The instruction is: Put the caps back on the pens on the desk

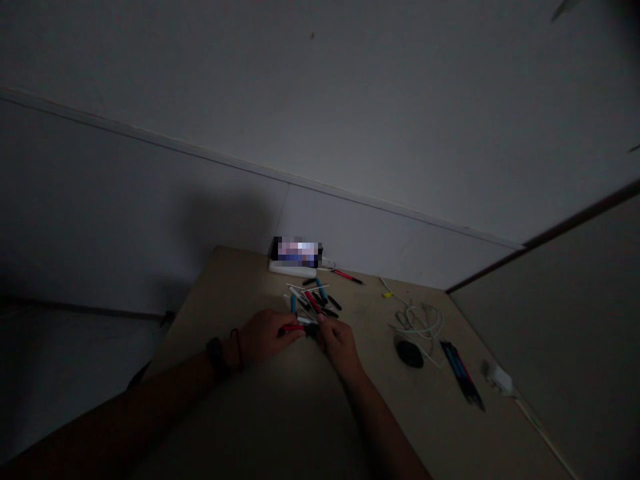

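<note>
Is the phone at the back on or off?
On: the phone has a lit screen, brighter than everything around it.

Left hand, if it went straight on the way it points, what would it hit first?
Most likely the right hand, close ahead of the left hand and its red pen piece, though dim light leaves depth unclear.
</note>
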